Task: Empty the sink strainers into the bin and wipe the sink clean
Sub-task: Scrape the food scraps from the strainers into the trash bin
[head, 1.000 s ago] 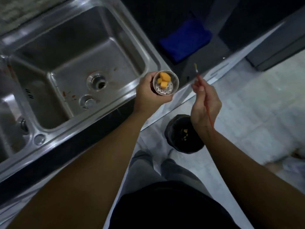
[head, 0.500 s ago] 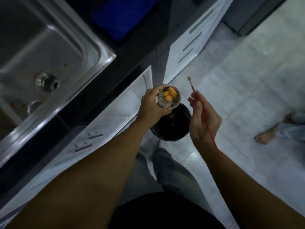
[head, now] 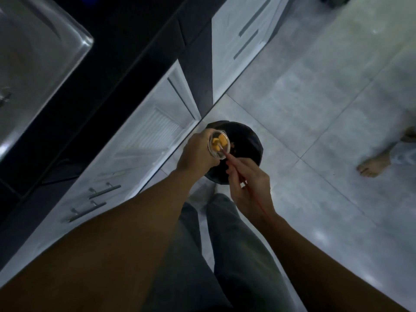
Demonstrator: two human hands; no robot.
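Observation:
My left hand [head: 198,154] grips a small round metal sink strainer [head: 218,144] with orange food pieces [head: 221,140] in it. The strainer is held over the black bin [head: 246,143] on the floor. My right hand [head: 249,188] pinches a thin red stick [head: 236,166] whose tip reaches into the strainer among the food. Only a corner of the steel sink [head: 33,64] shows at the upper left.
White cabinet doors with bar handles [head: 104,192] run under the dark counter [head: 126,52] on the left. My legs stand just behind the bin. Another person's bare foot [head: 371,167] rests on the grey tiled floor at the right.
My view swung from the sink down to the floor. My left hand carried the strainer over the bin, and my right hand brought the stick's tip into the strainer.

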